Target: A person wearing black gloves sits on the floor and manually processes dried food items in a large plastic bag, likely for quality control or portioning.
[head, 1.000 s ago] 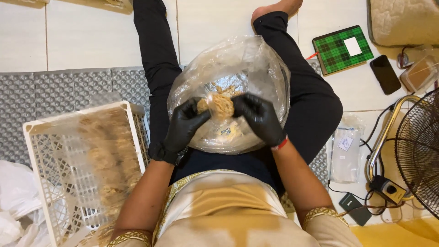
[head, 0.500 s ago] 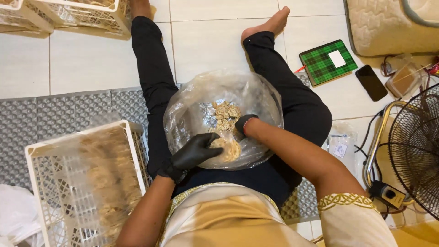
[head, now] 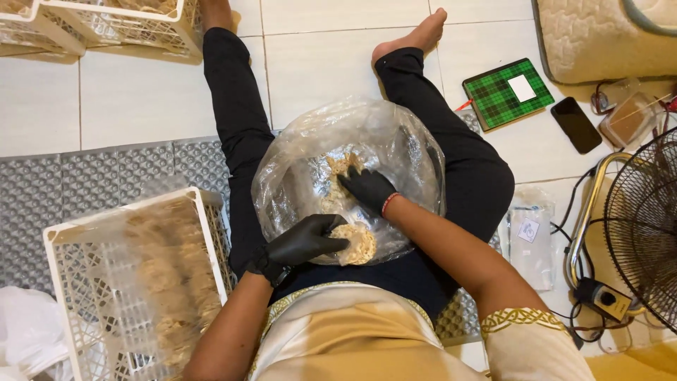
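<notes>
A person sits on the tiled floor (head: 141, 106) with legs spread, and a large clear plastic bag (head: 395, 141) resting in the lap serves as the landmark here. Inside the bag lies a heap of pale, crumbly tan clumps (head: 337, 173). The left hand (head: 305, 240), in a black glove, is at the near edge of the bag, its fingers curled around one rounded clump (head: 358, 243) of the same tan stuff, gripping it against the bag's lower wall. The right hand (head: 368, 189), also black-gloved with a red band at the wrist, reaches into the middle of the bag with fingers spread and pressed onto the heap; it lies flat on the material rather than closing around any piece. The two hands are near each other but apart, the left nearer the body than the right. To the left of the bag stands a white plastic crate (head: 60, 247) lined with clear film and filled with more of the tan material, set on a grey textured mat (head: 106, 176) that runs under the legs. Beyond the bag, at the far left, two more white crates (head: 127, 25) sit on the floor. To the right of the bag lie a green plaid notebook (head: 497, 99), a dark phone (head: 576, 125), a small clear packet (head: 530, 240), and a standing fan (head: 645, 226) with its cable.
</notes>
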